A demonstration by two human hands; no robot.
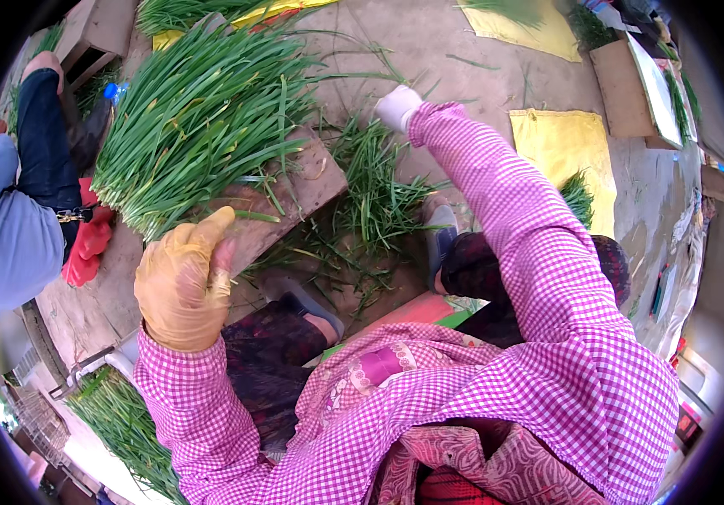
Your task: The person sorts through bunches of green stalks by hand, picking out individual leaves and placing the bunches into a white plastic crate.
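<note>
My left hand (185,284), in a yellow glove torn at the thumb, is just in front of the pale cut ends of a big heap of garlic chives (210,120). Its thumb and index finger are apart, and no chives show between them; the palm is hidden. The heap lies on a low wooden board (302,180), leaves pointing away to the right. My right hand (398,108), white-gloved, is closed beyond the board's right end, out over the floor. A few long chive blades (362,76) run into its fist.
Loose chive leaves (377,183) litter the floor between my feet and beside the board. Yellow sacks (564,148) lie to the right. At the left sits another person (15,233), near a red plastic bag (87,249). More chives (125,423) lie at lower left.
</note>
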